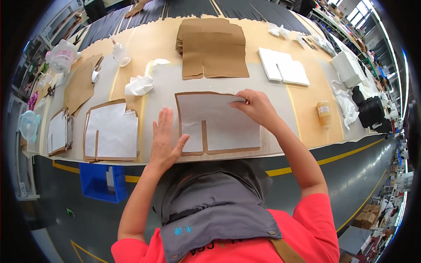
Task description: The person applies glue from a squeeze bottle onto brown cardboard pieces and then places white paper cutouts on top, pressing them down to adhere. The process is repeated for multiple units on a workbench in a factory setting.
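In front of me on the table lies a brown leather-like panel with a white lining sheet (232, 127) on it and a narrow slot at its near edge. Brown border shows along its left, far and near sides. My right hand (258, 107) pinches the panel's far right corner, which is lifted a little. Beside its left edge, my left hand (165, 140) is held with fingers stretched out, slightly blurred, and grips nothing. Farther back rests a stack of brown panels (215, 52) with a similar slot.
Lined panels (112, 131) and a small lined stack (58, 131) lie at left, near a crumpled white cloth (139, 86) and a squeeze bottle (120, 55). White sheets (283, 68) and a yellowish jar (323, 115) sit at right. Another person's hand (136, 8) touches dark strips (188, 8).
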`<state>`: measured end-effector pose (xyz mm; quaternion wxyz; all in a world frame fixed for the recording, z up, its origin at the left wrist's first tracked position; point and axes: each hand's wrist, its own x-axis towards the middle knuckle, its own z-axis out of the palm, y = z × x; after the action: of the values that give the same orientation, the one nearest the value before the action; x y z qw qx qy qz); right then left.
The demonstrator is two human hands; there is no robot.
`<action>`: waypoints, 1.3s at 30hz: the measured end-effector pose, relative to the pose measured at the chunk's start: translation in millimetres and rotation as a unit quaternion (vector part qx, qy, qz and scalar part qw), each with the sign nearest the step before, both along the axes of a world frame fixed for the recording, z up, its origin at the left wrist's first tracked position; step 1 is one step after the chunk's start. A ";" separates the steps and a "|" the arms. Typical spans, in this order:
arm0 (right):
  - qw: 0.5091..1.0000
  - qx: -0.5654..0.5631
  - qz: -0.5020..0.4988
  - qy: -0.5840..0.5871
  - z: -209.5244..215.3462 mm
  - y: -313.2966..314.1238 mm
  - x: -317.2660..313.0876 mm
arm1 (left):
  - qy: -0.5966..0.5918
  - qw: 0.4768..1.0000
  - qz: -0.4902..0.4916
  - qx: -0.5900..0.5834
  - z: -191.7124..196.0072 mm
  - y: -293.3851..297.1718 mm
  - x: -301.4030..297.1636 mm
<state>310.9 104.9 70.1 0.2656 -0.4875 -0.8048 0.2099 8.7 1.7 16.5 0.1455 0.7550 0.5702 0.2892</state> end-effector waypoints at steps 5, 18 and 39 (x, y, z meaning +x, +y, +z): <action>0.998 0.015 0.018 0.054 76.3 -48.2 -14.4 | -0.321 0.946 0.000 -0.041 1.9 -2.5 -5.1; 0.937 -0.272 0.121 0.183 94.6 -16.7 -175.8 | -0.552 0.810 0.141 -0.139 92.1 -68.6 -153.9; 0.965 0.164 0.034 -0.203 -54.0 118.2 -138.6 | -0.058 0.953 0.298 -0.016 55.9 0.1 -286.0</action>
<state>172.3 223.0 16.1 0.1657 -0.4422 -0.8813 -0.0195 -277.4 1.8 72.3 0.0979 0.5304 0.7642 0.3538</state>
